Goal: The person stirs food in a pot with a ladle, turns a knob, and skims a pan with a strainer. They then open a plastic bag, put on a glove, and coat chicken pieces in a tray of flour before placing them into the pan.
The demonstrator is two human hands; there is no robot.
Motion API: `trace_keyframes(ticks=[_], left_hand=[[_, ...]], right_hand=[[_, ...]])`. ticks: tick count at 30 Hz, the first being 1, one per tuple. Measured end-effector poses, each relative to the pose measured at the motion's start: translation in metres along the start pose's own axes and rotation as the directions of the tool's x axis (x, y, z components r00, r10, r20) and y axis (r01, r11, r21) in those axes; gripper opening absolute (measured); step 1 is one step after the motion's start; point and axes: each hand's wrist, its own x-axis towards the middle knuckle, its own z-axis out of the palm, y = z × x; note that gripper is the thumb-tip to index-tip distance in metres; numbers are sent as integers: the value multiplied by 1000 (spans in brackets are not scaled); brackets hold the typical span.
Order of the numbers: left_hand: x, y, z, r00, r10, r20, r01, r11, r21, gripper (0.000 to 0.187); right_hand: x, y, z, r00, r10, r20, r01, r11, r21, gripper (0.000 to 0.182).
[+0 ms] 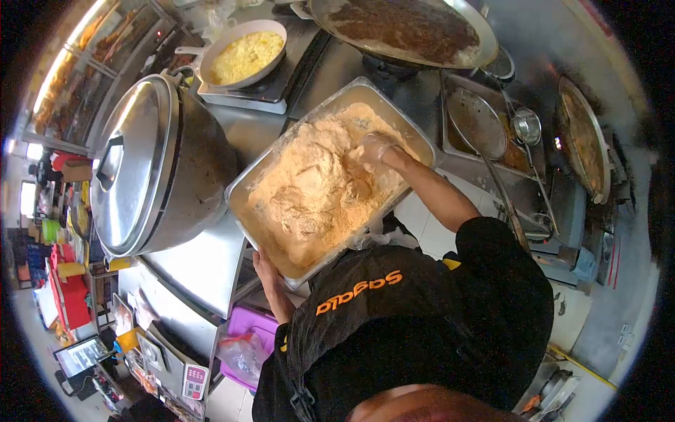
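A rectangular metal tray (242, 193) holds a thick layer of pale orange flour (320, 165), with flour-covered lumps (302, 218) in it. My right hand (376, 151), in a clear glove, reaches into the flour near the tray's right side; its fingers are partly hidden and coated, so their grip is unclear. At the tray's lower left edge is my left hand (268, 273), holding the rim from outside.
Left of the tray stands a large lidded pot (140, 165). A white pan with yellow food (246, 56) sits on a burner above. A big wok (408, 32), strainers (526, 126) and another wok (585, 141) are at the right. Below left is a purple crate (253, 327).
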Motion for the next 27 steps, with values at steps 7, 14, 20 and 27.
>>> trace_keyframes(ticks=[7,14,20,27], left_hand=[[1,1,-2,1000,-20,-1,20,998,57,27],[1,-2,-5,999,-39,6,39,999,34,30],[-8,12,2,999,-43,12,42,996,80,31],[-3,2,-1,999,-38,-28,40,998,51,26]], right_hand=[[21,61,29,989,-133,65,137,988,-68,45],[6,51,4,922,-60,383,126,981,-150,46],[-25,23,-47,974,-16,226,58,983,-177,42],[-36,41,-35,980,-95,-175,158,904,396,33]])
